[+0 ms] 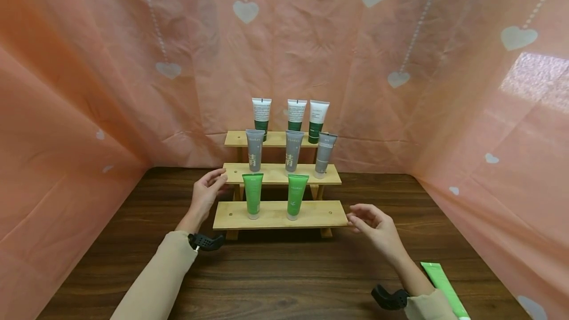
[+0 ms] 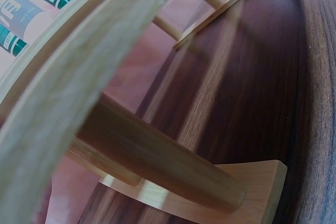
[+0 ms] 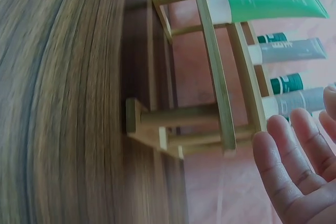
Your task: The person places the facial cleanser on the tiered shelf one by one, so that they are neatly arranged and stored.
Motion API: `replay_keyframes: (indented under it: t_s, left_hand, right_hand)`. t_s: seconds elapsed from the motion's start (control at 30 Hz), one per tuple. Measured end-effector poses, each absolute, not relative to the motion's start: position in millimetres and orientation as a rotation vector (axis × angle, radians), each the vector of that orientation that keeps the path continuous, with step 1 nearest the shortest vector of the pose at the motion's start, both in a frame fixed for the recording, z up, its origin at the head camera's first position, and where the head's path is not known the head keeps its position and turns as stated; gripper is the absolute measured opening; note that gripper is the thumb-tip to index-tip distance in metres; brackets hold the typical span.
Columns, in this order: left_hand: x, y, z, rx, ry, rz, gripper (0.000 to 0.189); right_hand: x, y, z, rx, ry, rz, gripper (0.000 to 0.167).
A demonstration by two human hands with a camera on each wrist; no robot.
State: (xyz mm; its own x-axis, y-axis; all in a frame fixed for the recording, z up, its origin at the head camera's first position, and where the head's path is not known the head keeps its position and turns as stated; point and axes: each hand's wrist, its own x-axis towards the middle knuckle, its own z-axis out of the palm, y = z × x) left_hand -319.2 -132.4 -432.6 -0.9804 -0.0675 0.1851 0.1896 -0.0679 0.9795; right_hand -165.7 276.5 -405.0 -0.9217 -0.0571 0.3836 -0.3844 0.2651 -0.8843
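A three-step wooden display rack (image 1: 275,214) stands on the table, bearing upright squeeze tubes. Two green tubes (image 1: 253,195) are on its lowest step, three grey tubes (image 1: 293,152) on the middle one, and three white-and-green tubes (image 1: 318,120) on top. At the left end of the middle step is my left hand (image 1: 206,192), fingertips right at the board's edge; the left wrist view shows the rack's legs (image 2: 173,161) but no fingers. My right hand (image 1: 375,226) is beside the right end of the lowest step, fingers loosely bent with nothing in them; its fingers (image 3: 286,150) also show in the right wrist view.
Another green tube (image 1: 444,285) lies on the dark wooden table (image 1: 284,275) at the front right, partly behind my right sleeve. Pink curtains (image 1: 200,88) with white hearts enclose the table at the back and both sides.
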Motion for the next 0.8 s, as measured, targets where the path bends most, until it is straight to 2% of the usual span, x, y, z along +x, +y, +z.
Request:
replay_keyframes:
  t_s: [0.27, 0.43, 0.8]
  left_hand:
    - [-304.0, -129.5, -414.5, -0.142, -2.051, -2.161, 0.038]
    - [-318.3, -132.8, -428.9, -0.133, -2.028, -2.182, 0.040]
    - [-317.1, -132.8, -433.7, -0.170, -2.019, -2.121, 0.040]
  right_hand:
    - [-150.4, 301.2, -406.2, 0.395, -2.311, 1.671, 0.029]
    - [-139.7, 316.7, -404.7, 0.337, -2.345, 1.643, 0.029]
    - [-116.3, 348.0, -403.2, 0.245, -2.347, 1.620, 0.030]
